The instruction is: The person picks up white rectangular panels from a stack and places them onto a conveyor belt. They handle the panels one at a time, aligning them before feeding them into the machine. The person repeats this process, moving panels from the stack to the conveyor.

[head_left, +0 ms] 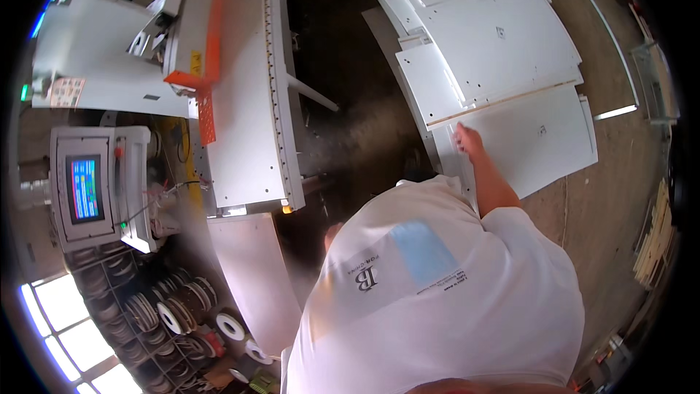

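Note:
My right hand (467, 141) reaches out to a stack of white panels. Its fingers are curled at the left edge of the nearest white panel (536, 142) and seem to grip it; the fingertips are partly hidden. Behind it, larger white panels (503, 29) lie overlapped, with small holes and dark square marks. Only a small bit of my left hand or arm (332, 236) shows past the left side of my white shirt, its fingers hidden.
A long machine with a pale bed (248, 124) and an orange guard (216, 22) stands left. Beside it are a control screen (85, 188), a pale lower board (255, 263) and a rack of edging rolls (182, 306). A metal frame (612, 29) stands beyond the panels.

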{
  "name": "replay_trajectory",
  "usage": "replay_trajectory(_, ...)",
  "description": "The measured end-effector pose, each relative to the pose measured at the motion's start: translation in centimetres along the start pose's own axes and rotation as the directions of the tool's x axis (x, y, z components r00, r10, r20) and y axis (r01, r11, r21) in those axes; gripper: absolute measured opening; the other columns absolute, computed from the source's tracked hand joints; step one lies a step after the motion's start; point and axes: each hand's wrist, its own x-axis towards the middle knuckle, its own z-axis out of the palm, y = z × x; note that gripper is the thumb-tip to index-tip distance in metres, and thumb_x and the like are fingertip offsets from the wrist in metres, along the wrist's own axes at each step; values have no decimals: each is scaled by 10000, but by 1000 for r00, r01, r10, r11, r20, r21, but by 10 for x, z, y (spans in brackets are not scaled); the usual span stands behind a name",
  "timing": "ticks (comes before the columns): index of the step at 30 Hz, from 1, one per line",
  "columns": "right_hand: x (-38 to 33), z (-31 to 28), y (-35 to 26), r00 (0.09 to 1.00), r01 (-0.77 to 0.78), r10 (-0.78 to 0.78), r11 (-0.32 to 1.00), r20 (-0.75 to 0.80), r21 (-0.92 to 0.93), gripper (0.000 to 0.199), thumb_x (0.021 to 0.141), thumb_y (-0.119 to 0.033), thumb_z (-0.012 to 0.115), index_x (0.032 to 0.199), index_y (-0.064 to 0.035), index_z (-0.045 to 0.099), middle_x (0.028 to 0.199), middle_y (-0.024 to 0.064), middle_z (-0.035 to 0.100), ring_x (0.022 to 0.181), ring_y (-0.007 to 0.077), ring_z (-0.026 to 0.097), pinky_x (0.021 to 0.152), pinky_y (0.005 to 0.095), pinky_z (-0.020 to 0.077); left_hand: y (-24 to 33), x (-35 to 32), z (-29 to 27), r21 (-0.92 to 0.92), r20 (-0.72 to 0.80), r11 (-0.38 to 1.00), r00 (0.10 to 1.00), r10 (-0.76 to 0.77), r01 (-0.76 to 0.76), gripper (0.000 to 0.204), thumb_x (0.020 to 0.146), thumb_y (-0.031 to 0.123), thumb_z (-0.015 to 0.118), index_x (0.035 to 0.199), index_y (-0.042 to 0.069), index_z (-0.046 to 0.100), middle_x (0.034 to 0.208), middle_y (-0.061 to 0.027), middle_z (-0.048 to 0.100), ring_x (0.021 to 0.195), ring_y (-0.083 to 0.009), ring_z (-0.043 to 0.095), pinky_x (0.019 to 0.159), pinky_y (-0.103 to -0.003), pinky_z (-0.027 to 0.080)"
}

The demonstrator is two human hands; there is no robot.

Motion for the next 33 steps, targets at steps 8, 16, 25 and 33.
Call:
replay_trajectory(8, 85, -62, -57, 916, -131, 199, 969, -349, 207, 597, 899, -645, 623, 1041, -67, 676, 886, 23, 697, 696, 122, 626, 552, 308, 475, 47, 15, 27, 318, 59, 947, 998, 18, -36, 303, 1002, 382, 585, 1048, 84, 607, 871, -88, 690, 631, -155, 595, 545, -312, 498)
replay_trajectory(16, 102, -80, -84, 886, -283, 337, 937, -317, 205, 794, 733, -691, 780, 1086, 10, 657, 971, 115, 702, 834, 225, 722, 707, 409, 578, 82, 23, 27, 399, 61, 917, 998, 10, -34, 295, 998, 369, 585, 1081, 87, 614, 914, -87, 695, 685, -160, 617, 582, -317, 513)
replay_trajectory(25, 103, -86, -61, 933, -152, 249, 927, -258, 342, 621, 860, -611, 703, 1063, -25, 673, 952, 98, 696, 847, 218, 722, 670, 393, 558, 103, 48, 31, 473, 133, 879, 991, -4, -60, 294, 993, 353, 585, 1119, 91, 623, 963, -85, 701, 746, -166, 642, 624, -323, 530)
replay_trajectory(33, 73, -71, -27, 956, -198, 249, 938, -156, 283, 565, 932, -588, 609, 1209, -96, 625, 1059, 50, 694, 888, 184, 699, 706, 369, 550, 135, 96, 58, 513, 283, 844, 959, 7, -158, 299, 988, 339, 585, 1153, 94, 631, 1007, -83, 706, 800, -172, 664, 661, -328, 546)
